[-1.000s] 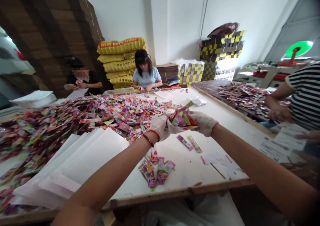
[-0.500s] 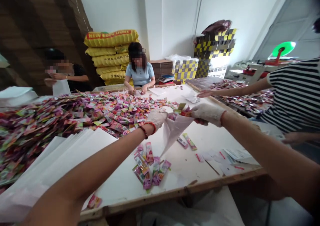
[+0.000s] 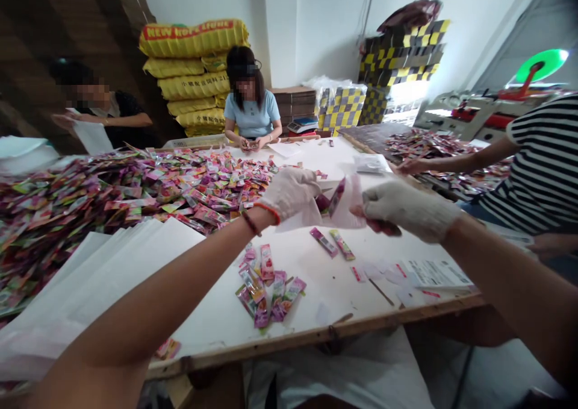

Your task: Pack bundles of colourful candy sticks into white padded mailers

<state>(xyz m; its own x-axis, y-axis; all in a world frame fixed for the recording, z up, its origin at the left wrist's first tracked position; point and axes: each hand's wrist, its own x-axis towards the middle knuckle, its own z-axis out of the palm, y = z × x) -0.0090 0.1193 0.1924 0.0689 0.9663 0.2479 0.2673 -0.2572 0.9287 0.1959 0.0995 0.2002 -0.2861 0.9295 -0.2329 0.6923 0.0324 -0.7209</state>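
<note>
A white plastic bag (image 3: 353, 199) is held up over the table between my two gloved hands. Closed on its left side is my left hand (image 3: 291, 195). On the opposite side, my right hand (image 3: 409, 211) pinches the edge, with fingertips showing bare. Small pink and purple sachets (image 3: 336, 197) show at the bag's mouth, partly hidden by the film. Beneath it on the white table (image 3: 361, 303) lie two loose sachets (image 3: 324, 242). A small cluster of similar sachets (image 3: 266, 288) rests nearer to me.
A large heap of sachets (image 3: 135, 192) covers the table's left. Fanned white bags (image 3: 108, 270) lie before it. Printed sheets (image 3: 433, 273) are at the right front. A co-worker in stripes (image 3: 542, 162) reaches in from the right; two other people (image 3: 253, 117) sit across.
Both hands have lifted slightly, and the right hand has moved right, spreading the bag wider. A flat packet now lies by the striped co-worker's hand.
</note>
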